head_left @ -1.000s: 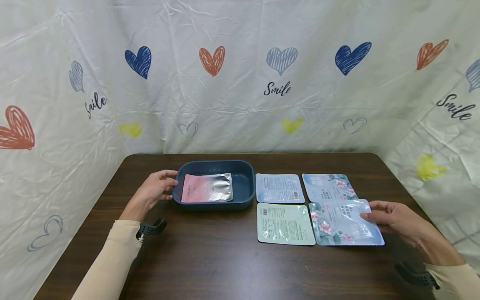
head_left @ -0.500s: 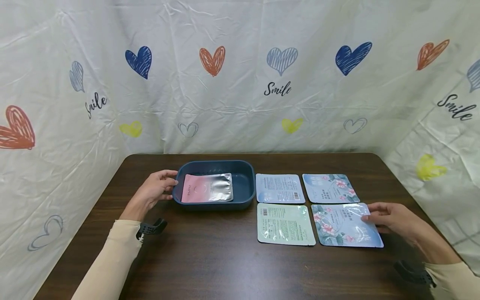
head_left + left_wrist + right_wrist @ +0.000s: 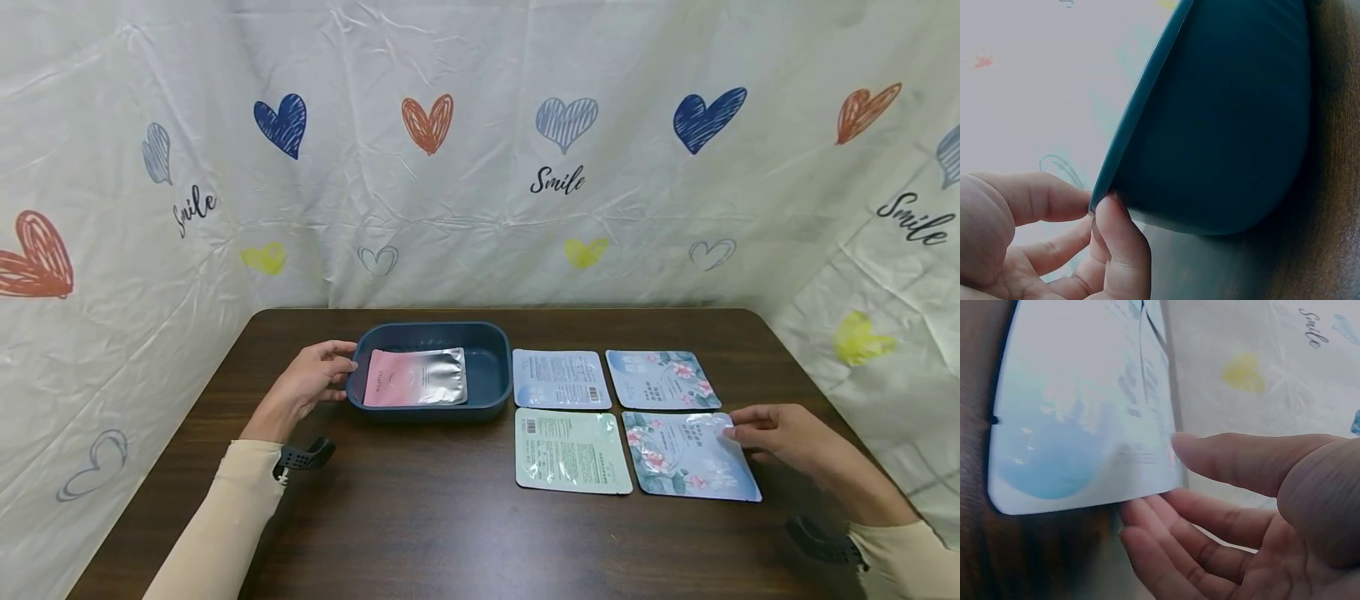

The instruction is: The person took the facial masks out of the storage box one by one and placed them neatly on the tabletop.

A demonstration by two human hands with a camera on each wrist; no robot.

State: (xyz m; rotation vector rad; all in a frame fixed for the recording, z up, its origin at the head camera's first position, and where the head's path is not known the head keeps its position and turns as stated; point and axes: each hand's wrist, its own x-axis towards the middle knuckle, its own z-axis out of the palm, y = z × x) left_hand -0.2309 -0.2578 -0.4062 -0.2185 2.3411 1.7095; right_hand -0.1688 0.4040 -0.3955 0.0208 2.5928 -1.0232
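Observation:
My left hand (image 3: 303,383) pinches the left rim of a dark blue plastic basin (image 3: 491,371). In the left wrist view, thumb and fingers meet on the rim of the basin (image 3: 1222,125). Inside it lies a pink and silver sheet mask packet (image 3: 405,379). At the right, my right hand (image 3: 795,442) pinches the far right corner of a light blue floral sheet mask packet (image 3: 693,458). In the right wrist view the thumb (image 3: 1210,456) is over this packet (image 3: 1072,437), with fingertips tucked at its edge.
A pale blue packet (image 3: 561,379) with printed text lies right beside the basin. Next to it is another floral packet (image 3: 663,379), and a green packet (image 3: 573,450) lies in front. A white curtain (image 3: 480,233) with hearts hangs behind the brown table (image 3: 420,517).
My right hand has drawn the near floral packet slightly toward me, off the far floral one it overlapped, and turned it a little. The left hand and basin stay in place.

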